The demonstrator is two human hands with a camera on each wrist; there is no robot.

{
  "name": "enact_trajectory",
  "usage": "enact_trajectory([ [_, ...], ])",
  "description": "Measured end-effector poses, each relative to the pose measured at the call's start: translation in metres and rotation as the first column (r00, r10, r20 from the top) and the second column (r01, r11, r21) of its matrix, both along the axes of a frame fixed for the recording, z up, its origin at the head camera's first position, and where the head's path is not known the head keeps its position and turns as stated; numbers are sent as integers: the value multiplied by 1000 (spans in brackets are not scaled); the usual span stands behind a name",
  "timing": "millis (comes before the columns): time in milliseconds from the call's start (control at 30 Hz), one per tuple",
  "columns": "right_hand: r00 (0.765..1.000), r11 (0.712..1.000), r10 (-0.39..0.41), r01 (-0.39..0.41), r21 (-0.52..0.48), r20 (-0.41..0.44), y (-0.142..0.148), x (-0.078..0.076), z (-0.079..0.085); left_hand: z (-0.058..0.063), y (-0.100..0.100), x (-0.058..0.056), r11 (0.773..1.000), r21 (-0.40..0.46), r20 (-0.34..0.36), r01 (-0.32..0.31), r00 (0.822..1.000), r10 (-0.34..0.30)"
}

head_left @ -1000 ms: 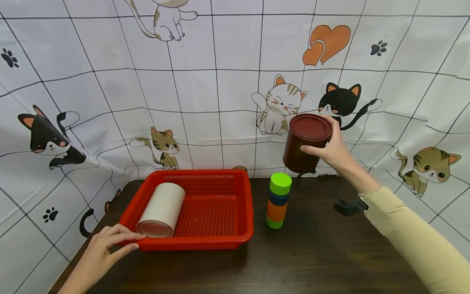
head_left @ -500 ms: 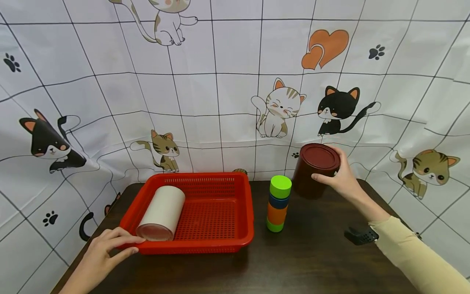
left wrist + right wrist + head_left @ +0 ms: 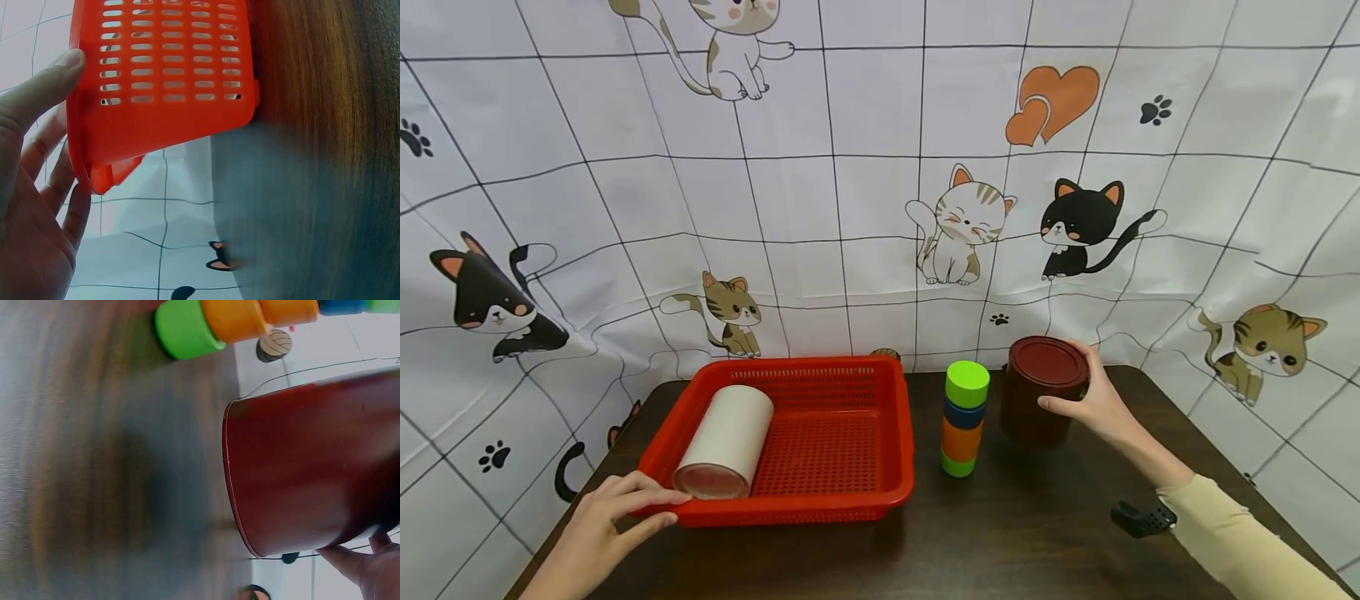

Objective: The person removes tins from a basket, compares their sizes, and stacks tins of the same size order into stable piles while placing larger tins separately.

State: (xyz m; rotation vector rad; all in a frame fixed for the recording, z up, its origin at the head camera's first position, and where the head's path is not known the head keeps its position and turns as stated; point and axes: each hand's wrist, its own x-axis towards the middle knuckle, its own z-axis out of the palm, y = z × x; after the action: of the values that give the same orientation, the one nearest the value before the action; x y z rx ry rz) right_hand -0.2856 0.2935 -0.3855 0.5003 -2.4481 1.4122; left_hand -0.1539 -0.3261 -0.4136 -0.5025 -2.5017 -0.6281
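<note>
My right hand (image 3: 1097,400) grips a dark red-brown canister (image 3: 1037,417) by its upper side, thumb in front. The canister stands nearly upright over the table's back right part, lid up. In the right wrist view the canister (image 3: 300,475) has its base close to the table; I cannot tell whether it touches. At the front left corner my left hand (image 3: 613,525) pinches the rim of a red plastic basket (image 3: 820,505). The left wrist view has the thumb and fingers on either side of the basket's (image 3: 169,119) rim. Inside the basket a white cylindrical canister (image 3: 730,437) lies on its side.
A column of green, blue and orange cups (image 3: 962,421) stands between the basket and the red-brown canister. Dark wood table (image 3: 925,550) spreads in front. A white cat-printed sheet (image 3: 865,208) hangs behind the table. A black strap (image 3: 1142,518) is near the right wrist.
My right hand has lowered the red-brown canister from above the table's back edge and moved it slightly right. The left hand stays on the basket rim. The head view has shifted a little.
</note>
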Motion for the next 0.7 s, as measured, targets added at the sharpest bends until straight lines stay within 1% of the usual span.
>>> enact_trajectory([
  [233, 999, 1000, 7, -9, 28, 48, 1, 8, -10, 3, 0, 2, 1000, -16, -7, 7, 1000, -7],
  [433, 997, 999, 13, -16, 36, 80, 2, 14, -17, 4, 1, 4, 1000, -23, 9, -13, 1000, 13],
  [567, 996, 999, 28, -30, 22, 85, 2, 17, -22, 3, 1, 3, 1000, -28, -1, -3, 1000, 3],
  [700, 997, 999, 39, -40, 10, 70, 2, 20, -28, 3, 1, 1, 999, -31, -11, 8, 1000, -8],
])
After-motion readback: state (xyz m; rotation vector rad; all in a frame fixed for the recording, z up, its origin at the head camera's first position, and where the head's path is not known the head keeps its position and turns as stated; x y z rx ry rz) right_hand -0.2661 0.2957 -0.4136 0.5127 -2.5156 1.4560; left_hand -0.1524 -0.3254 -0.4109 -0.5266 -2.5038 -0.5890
